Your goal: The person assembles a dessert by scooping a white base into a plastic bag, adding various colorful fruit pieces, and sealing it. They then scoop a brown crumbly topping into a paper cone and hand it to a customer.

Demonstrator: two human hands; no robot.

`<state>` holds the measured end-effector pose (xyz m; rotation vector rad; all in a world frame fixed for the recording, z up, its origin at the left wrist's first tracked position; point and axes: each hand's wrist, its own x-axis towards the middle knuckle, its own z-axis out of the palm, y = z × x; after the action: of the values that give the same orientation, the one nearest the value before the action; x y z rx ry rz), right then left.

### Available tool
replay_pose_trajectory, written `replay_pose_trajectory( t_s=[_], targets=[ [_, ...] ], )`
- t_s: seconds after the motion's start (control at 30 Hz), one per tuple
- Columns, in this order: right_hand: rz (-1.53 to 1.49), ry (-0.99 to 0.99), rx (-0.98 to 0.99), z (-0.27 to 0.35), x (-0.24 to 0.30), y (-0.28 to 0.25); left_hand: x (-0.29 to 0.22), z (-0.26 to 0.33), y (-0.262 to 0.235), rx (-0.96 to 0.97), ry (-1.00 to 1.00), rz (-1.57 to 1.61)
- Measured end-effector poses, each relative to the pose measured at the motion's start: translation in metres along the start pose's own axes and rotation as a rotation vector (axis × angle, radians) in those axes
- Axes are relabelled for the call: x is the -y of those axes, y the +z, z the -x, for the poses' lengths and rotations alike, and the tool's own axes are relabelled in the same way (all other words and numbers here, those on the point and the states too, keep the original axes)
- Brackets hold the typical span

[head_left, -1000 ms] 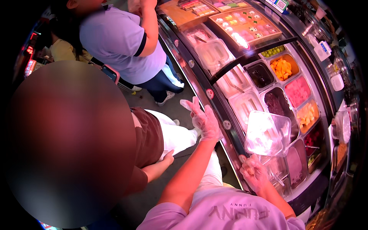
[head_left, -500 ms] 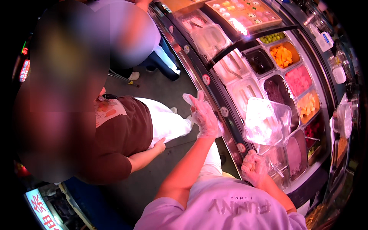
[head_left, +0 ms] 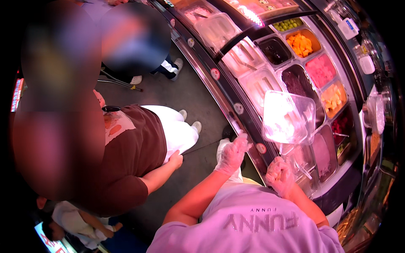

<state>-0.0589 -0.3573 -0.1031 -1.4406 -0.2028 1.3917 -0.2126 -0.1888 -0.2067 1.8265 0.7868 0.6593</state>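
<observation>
while the right hand lifts it, the clear lid tilts upright.

Clear lid, orange fruit tub, pink tub.

- Two gloved hands of the wearer: left hand, right hand.
- One clear lid, raised over the counter.
- One curved counter of topping tubs.
- About nine open tubs with colour showing: one green, one orange, one black, one pink, the others dark, yellow, red or pale.
- About four tubs under clear lids.
- Two people stand beside the counter; one wears a brown shirt.
</observation>
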Motion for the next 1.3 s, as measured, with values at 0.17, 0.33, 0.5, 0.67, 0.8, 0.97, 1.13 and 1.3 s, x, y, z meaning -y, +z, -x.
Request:
replay_pose_trajectory(
  t_s=[0.17,0.33,0.5,0.67,0.8,0.97,1.13,1.3],
  targets=[
    [-0.232,0.060,-0.028,0.006,0.003,-0.004,-0.015,0.023,0.014,0.124,-0.077,0.005],
    [-1.009,0.226,0.037,0.015,-0.011,-0.017,-0.022,0.032,0.011,0.220,-0.127,-0.023],
    [-0.838,0.166,-0.018,0.027,-0.018,-0.030,-0.021,0.037,0.005,0.331,-0.213,-0.049],
    [-0.337,0.104,-0.119,0.034,-0.025,-0.038,-0.016,0.043,0.012,0.410,-0.331,0.157],
    [-0.865,0.208,-0.104,0.033,-0.012,-0.027,-0.029,0.036,0.013,0.474,-0.258,0.214],
    [-0.834,0.223,-0.120,0.033,-0.013,-0.027,-0.027,0.038,0.017,0.526,-0.215,0.133],
    [-0.888,0.279,-0.103,0.031,-0.022,-0.044,-0.005,0.047,0.023,0.484,-0.131,0.213],
    [-1.054,0.279,-0.148,0.026,0.001,-0.052,0.012,0.040,0.027,0.461,-0.103,0.190]
  ],
)
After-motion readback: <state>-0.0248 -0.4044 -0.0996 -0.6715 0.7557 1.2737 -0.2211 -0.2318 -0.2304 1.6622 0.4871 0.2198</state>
